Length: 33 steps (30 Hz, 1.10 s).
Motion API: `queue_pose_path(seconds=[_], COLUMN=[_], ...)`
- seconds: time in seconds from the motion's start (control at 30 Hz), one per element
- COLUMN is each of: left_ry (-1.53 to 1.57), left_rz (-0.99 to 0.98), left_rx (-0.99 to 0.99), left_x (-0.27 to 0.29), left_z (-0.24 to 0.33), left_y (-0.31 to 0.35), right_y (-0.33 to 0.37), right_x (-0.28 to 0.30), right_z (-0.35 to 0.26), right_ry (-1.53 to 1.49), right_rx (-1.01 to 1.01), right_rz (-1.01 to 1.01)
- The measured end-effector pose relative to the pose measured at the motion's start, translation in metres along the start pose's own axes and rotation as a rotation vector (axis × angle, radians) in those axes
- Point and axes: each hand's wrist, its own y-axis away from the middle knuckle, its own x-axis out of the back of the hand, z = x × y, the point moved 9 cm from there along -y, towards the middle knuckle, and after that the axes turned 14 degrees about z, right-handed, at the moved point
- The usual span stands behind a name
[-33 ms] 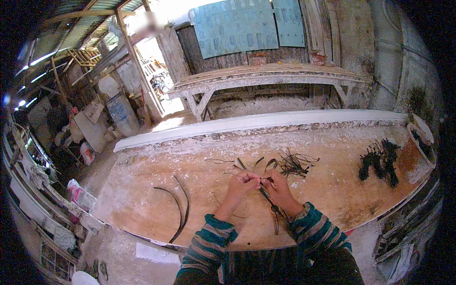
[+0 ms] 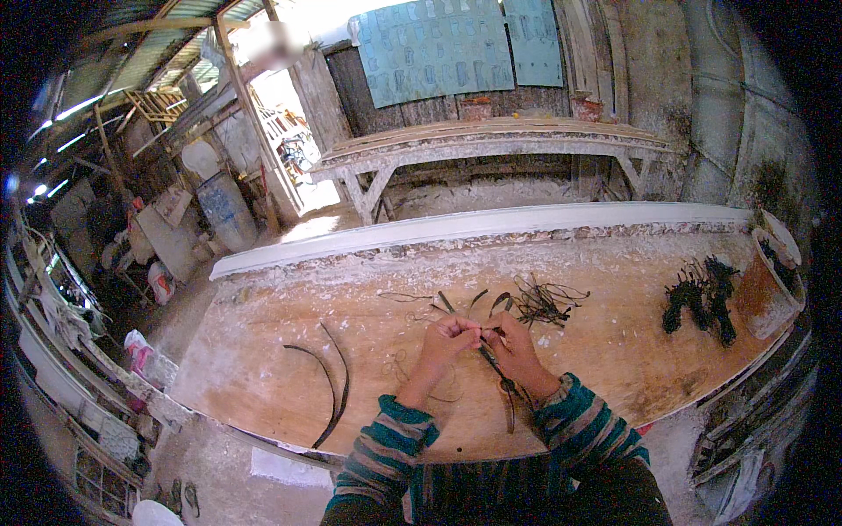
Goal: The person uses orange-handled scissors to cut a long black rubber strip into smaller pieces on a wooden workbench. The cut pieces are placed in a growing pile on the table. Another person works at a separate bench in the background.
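Note:
Over the middle of the worktable, my left hand [image 2: 445, 346] and my right hand [image 2: 516, 351] meet fingertip to fingertip. Both are closed in a pinch on a thin black strip [image 2: 487, 358]. The strip runs from beyond my fingers down toward me, under my right hand. The exact point of grip is hidden by the fingers. Just past my hands lie short dark strip ends [image 2: 479, 298] and a loose tangle of thin black cords [image 2: 545, 302]. Two long curved black strips [image 2: 340, 386] lie apart to the left. Below my right wrist, more strip ends [image 2: 510, 405] rest on the wood.
The plywood worktable [image 2: 263, 359] has a white raised edge [image 2: 474, 230] along its far side. At right, black bundles [image 2: 702, 298] lie beside an orange-brown bucket [image 2: 765, 294]. A long bench [image 2: 491, 145] stands beyond. A blue barrel [image 2: 225, 215] is at far left.

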Motion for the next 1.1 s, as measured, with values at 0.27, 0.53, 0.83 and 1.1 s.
queue_pose_path(seconds=[0.27, 0.53, 0.83, 1.1], left_ry=[0.076, -0.235, -0.198, -0.087], left_rz=[0.073, 0.198, 0.216, 0.169], left_rx=[-0.018, -0.342, -0.441, -0.444], left_x=[-0.002, 0.003, -0.007, -0.01], left_z=[0.002, 0.015, 0.031, 0.028], left_y=[-0.003, 0.002, 0.014, 0.014], right_y=[-0.005, -0.007, 0.009, 0.011], right_x=[-0.002, 0.002, -0.02, -0.02], right_z=[-0.007, -0.011, 0.042, 0.041], right_ry=[0.148, 0.072, -0.753, -0.938], right_rx=[0.107, 0.036, -0.742, -0.934], right_rz=[-0.016, 0.026, 0.0, 0.018])
